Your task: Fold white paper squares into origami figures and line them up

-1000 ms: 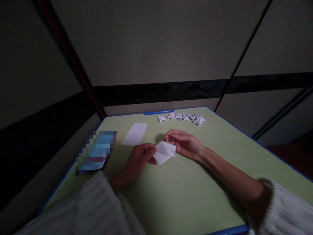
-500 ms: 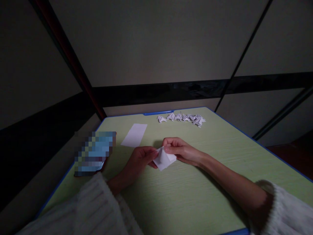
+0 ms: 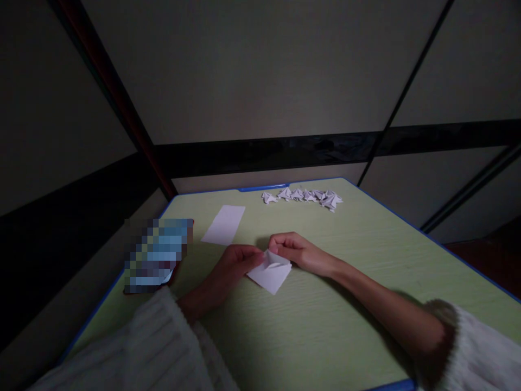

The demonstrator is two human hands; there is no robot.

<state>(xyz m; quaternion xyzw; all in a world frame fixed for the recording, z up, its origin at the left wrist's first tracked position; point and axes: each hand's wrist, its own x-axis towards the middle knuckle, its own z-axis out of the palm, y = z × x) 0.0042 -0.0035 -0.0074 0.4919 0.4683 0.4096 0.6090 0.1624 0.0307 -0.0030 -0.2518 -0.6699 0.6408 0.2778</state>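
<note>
A small white folded paper (image 3: 272, 274) lies on the green table (image 3: 325, 304) in front of me. My left hand (image 3: 230, 266) pinches its upper left corner with closed fingers. My right hand (image 3: 299, 251) pinches the paper's top edge from the right, fingers closed on a raised flap. Both forearms rest on or just over the table, in white knitted sleeves.
A flat white paper sheet (image 3: 223, 224) lies behind my left hand. A row of several small folded white paper figures (image 3: 303, 197) stands along the table's far edge. A blurred blue-screened device (image 3: 157, 252) sits at the table's left edge. Dark walls surround the table.
Both hands have lowered toward me with the paper. The paper, held up a second ago, now lies flatter on the table with a flap pressed down.
</note>
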